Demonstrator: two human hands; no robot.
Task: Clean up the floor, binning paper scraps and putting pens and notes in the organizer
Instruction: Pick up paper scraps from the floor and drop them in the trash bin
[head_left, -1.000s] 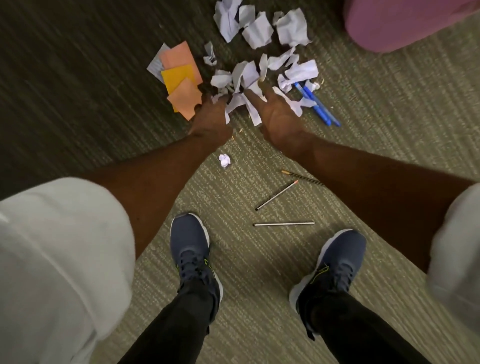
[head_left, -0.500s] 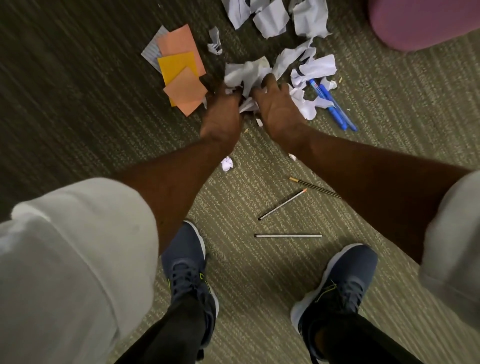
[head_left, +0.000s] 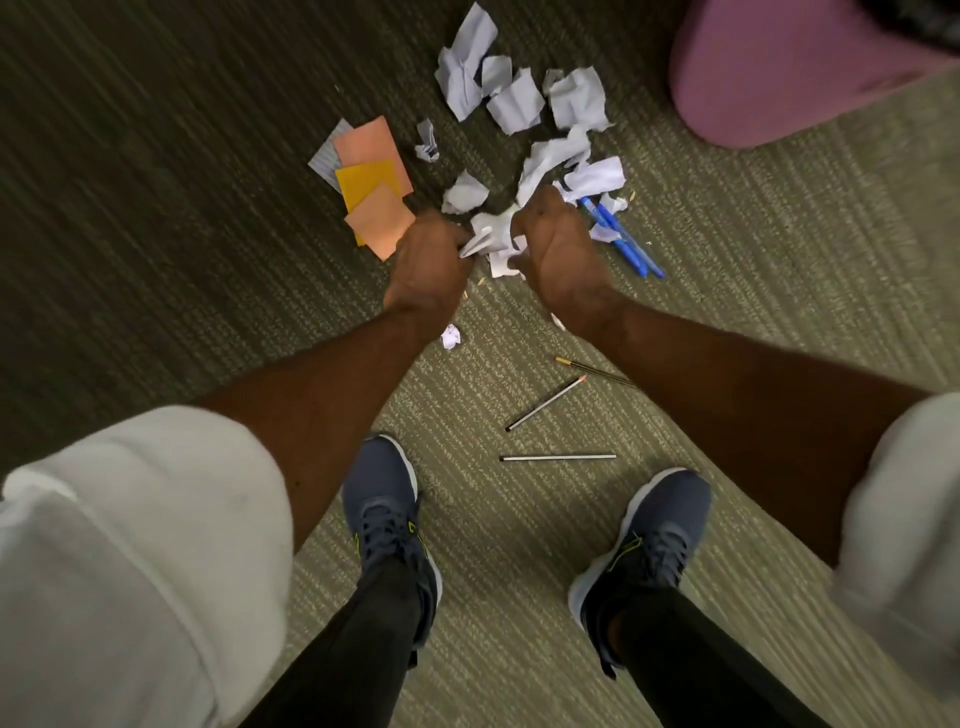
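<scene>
Frame centre: left hand (head_left: 428, 260) and right hand (head_left: 558, 249), spread flat 1 s ago, now clench a wad of paper scraps (head_left: 493, 234) between them. Loose scraps (head_left: 514, 98) remain upper centre, notes (head_left: 371, 182) upper left, 2 blue pens (head_left: 618, 234) right. Binning likely next.

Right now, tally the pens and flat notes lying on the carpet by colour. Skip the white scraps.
Blue pens: 2
Silver pens: 2
Dark pen: 1
Orange notes: 2
Yellow note: 1
Grey lined sheet: 1
Total: 9
</scene>
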